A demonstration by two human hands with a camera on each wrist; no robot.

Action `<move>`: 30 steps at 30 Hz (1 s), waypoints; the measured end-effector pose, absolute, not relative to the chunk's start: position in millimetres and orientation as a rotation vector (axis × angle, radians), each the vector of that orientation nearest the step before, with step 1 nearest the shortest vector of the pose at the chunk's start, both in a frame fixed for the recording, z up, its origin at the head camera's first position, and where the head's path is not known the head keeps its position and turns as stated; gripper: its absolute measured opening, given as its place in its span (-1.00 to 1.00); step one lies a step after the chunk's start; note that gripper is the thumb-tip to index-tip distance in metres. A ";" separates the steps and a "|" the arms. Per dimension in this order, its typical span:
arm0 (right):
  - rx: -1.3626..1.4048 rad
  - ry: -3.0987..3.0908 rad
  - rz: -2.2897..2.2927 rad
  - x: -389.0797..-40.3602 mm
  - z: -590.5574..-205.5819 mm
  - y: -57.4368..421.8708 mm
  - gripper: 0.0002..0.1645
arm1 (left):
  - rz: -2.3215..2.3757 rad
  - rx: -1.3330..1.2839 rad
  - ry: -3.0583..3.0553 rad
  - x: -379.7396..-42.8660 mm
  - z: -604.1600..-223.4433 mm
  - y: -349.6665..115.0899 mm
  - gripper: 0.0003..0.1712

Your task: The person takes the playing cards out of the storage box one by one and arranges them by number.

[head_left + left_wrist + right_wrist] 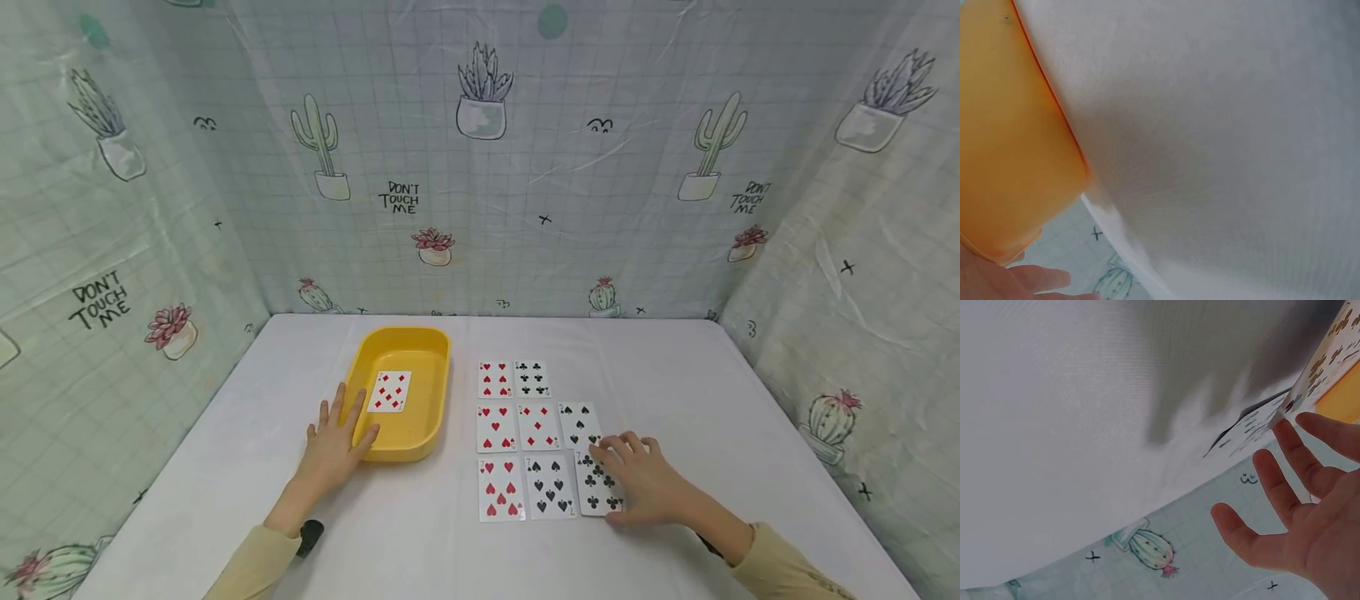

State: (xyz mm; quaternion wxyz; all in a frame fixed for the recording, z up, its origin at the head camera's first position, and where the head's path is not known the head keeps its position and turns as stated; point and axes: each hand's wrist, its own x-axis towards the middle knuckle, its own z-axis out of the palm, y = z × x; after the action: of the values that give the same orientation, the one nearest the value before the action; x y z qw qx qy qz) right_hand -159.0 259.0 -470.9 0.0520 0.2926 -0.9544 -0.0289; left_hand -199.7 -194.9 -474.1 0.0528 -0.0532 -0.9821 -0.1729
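My right hand (641, 479) holds a seven of clubs (596, 492) by its edges, thumb at the near corner and a fingertip at the far edge. In the right wrist view the clubs card (1329, 353) stands tilted above the table, and the other fingers are spread. Its far edge overlaps a spades card (577, 421). Just left of it lies the seven of spades (550, 487), beside the seven of hearts (501, 490). My left hand (330, 446) rests with spread fingers on the left rim of a yellow tray (408, 437). A diamonds card (389, 392) lies face up inside.
Behind the near row lie a hearts card (497, 427) and a diamonds card (537, 427). Farther back are another hearts card (495, 379) and a clubs card (532, 379). A white cloth covers the table (420, 542); cactus-print curtains (480, 217) enclose its back and sides.
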 end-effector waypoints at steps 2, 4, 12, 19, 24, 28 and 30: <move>0.900 -2.903 -0.085 -158.9 -472.6 258.9 0.06 | -0.527 -0.162 -2.984 -199.5 -474.3 -195.1 -0.22; 0.910 -2.901 -0.069 -159.0 -473.9 258.5 0.04 | -0.524 -0.164 -2.982 -199.4 -474.7 -195.3 -0.22; 0.966 -2.844 -0.094 -161.0 -480.1 260.0 -0.02 | -0.526 -0.168 -2.974 -200.6 -476.9 -195.6 -0.22; 1.004 -2.812 -0.111 -162.3 -481.7 261.7 -0.02 | -0.531 -0.182 -2.963 -201.1 -477.5 -195.8 -0.23; 1.010 -2.816 -0.110 -162.6 -481.1 261.4 -0.02 | -0.535 -0.190 -2.956 -201.2 -476.7 -196.2 -0.23; 1.017 -2.806 -0.102 -162.7 -480.7 260.7 -0.02 | -0.531 -0.188 -2.958 -201.6 -476.7 -196.4 -0.23; 1.018 -2.803 -0.096 -162.7 -480.7 260.6 -0.03 | -0.532 -0.188 -2.959 -202.0 -476.9 -196.4 -0.23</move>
State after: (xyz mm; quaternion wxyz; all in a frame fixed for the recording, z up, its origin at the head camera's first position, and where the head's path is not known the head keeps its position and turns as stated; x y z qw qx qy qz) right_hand -162.7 260.6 -480.7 0.0791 0.3401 -0.9365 -0.0322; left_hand -202.0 -196.4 -476.9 0.0644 -0.0621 -0.9802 -0.1764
